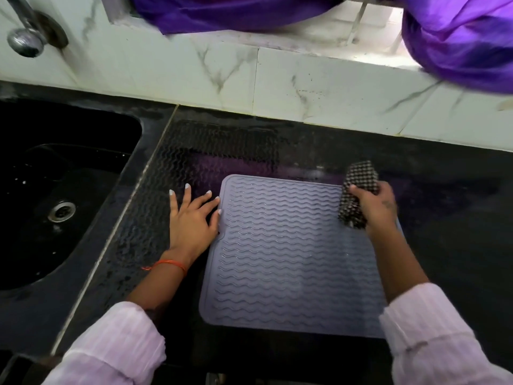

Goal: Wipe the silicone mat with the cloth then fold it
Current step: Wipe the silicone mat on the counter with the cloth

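A lavender silicone mat with wavy ridges lies flat on the black counter. My left hand lies spread on the counter at the mat's left edge, its fingertips touching that edge. My right hand grips a black-and-white checked cloth, bunched up, over the mat's far right corner.
A black sink with a metal drain lies to the left. A chrome tap is mounted on the marbled wall tiles. Purple fabric hangs over the ledge at the back. A wet wavy print marks the counter behind the mat.
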The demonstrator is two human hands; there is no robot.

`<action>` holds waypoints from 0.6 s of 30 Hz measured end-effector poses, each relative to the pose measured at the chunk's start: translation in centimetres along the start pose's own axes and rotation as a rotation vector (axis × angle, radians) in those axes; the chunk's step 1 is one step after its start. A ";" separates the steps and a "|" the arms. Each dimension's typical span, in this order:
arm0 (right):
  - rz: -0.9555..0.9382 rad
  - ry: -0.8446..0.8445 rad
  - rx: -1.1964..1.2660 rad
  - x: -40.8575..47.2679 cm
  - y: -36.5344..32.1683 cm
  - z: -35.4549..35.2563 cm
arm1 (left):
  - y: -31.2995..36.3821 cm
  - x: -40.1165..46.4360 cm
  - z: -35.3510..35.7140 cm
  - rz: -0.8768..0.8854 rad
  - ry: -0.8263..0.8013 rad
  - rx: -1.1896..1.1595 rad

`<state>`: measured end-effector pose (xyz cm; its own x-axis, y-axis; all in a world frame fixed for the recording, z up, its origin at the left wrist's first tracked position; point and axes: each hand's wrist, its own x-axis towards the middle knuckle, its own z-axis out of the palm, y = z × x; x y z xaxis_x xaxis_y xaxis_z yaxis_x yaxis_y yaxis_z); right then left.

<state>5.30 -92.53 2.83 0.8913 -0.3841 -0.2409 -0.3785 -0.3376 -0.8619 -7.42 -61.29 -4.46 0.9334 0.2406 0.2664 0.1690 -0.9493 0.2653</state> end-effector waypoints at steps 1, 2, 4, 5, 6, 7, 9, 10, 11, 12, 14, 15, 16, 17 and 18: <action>-0.023 0.091 -0.099 0.3 0.8 -1.8 | 0.0 0.0 0.0 -0.001 0.000 0.000; -0.047 0.165 -0.210 0.5 1.6 -3.4 | 0.0 0.0 0.1 -0.001 0.000 0.002; -0.103 0.252 -0.458 0.5 3.0 -6.1 | 0.0 0.0 0.1 0.000 0.001 0.007; -0.125 0.267 -0.567 0.3 3.7 -7.0 | 0.0 0.0 0.1 -0.001 0.001 0.009; -0.139 0.265 -0.655 0.1 4.2 -7.4 | 0.1 0.0 0.1 -0.002 -0.001 0.011; -0.146 0.247 -0.713 -0.2 4.7 -7.5 | 0.1 -0.1 0.1 -0.004 -0.005 0.013; -0.181 0.202 -0.768 -0.8 4.9 -6.8 | 0.1 -0.1 0.1 -0.008 -0.012 0.017; -0.201 0.183 -0.786 -1.0 4.7 -6.2 | 0.2 -0.2 0.1 -0.010 -0.018 0.019; -0.220 0.166 -0.808 -1.2 4.3 -5.5 | 0.2 -0.2 0.1 -0.010 -0.027 0.022; -0.245 0.150 -0.825 -1.5 3.9 -4.9 | 0.2 -0.3 0.0 -0.008 -0.037 0.026; -0.300 0.127 -0.829 -2.2 3.2 -3.3 | 0.1 -0.3 -0.1 -0.004 -0.060 0.040; -0.323 0.112 -0.820 -2.6 3.0 -2.5 | 0.1 -0.3 -0.1 0.001 -0.072 0.047; -0.337 0.091 -0.814 -3.1 2.7 -1.6 | 0.1 -0.3 -0.2 0.006 -0.083 0.053; -0.348 0.061 -0.812 -3.8 2.4 -0.6 | 0.1 -0.3 -0.3 0.008 -0.090 0.057; -0.360 0.025 -0.813 -4.5 2.1 0.4 | 0.0 -0.2 -0.4 0.008 -0.099 0.057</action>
<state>0.62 -91.17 1.90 0.9884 -0.1521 0.0016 -0.1447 -0.9435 -0.2980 -7.76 -61.24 -4.17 0.9610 0.2147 0.1746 0.1767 -0.9616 0.2099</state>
